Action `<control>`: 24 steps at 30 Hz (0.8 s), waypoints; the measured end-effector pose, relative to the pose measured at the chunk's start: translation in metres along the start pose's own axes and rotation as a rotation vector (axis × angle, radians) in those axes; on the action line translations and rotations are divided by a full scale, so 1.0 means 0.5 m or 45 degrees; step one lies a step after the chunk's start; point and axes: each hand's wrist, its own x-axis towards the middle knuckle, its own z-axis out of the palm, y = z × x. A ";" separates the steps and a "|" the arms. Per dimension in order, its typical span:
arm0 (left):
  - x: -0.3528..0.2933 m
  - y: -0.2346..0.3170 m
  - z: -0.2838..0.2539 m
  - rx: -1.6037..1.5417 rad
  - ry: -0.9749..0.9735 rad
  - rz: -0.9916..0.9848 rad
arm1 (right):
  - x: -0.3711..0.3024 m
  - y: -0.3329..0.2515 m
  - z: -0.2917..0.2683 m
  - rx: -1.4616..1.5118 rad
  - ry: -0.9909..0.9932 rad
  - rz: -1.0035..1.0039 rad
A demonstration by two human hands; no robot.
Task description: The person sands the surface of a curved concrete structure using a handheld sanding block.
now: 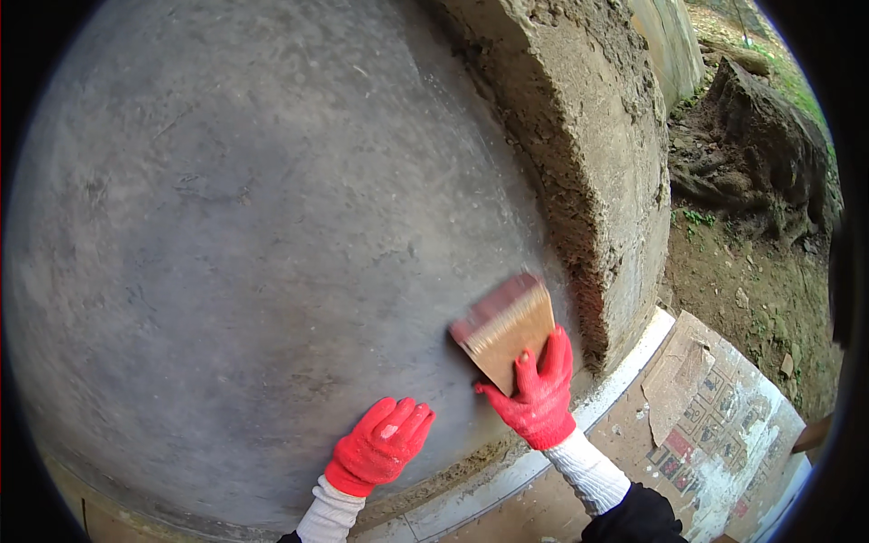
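Observation:
In my right hand (536, 391), gloved in red with a white cuff, is a wide flat brush (512, 337). Its pale wooden body lies under my fingers, and the blurred reddish-brown bristles meet a smooth grey cement wall (272, 226). My left hand (380, 443), also in a red glove, is at the lower part of the same wall, to the left of the brush. Its fingers lie close together and fairly flat, the palm side hidden, with nothing seen in them.
A rough, thick concrete edge (579, 136) stands out along the wall's right side. White trim (625, 371) runs round the wall's foot. Stained printed sheeting and torn cardboard (679, 371) cover the floor at lower right. Beyond are bare soil and a dark tree stump (760, 145).

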 end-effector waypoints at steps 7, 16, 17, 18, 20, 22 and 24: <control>0.003 0.004 0.008 -0.002 0.066 0.040 | -0.063 0.031 -0.014 -0.054 -0.056 0.021; -0.007 0.001 0.002 -0.005 -0.027 -0.011 | 0.102 -0.033 -0.006 0.059 0.053 -0.036; -0.004 0.000 0.002 -0.015 -0.029 -0.012 | 0.041 -0.015 -0.002 0.015 -0.008 0.007; 0.004 0.000 0.001 -0.033 -0.033 0.017 | -0.037 0.011 -0.003 -0.043 -0.043 0.040; 0.005 0.006 0.002 -0.036 -0.051 0.033 | -0.135 0.045 -0.009 -0.078 -0.080 0.069; 0.005 0.005 0.012 -0.032 0.064 0.009 | -0.167 0.064 -0.010 -0.107 -0.163 0.032; 0.003 0.004 0.013 -0.016 0.063 0.020 | -0.069 0.032 -0.019 -0.079 -0.098 0.010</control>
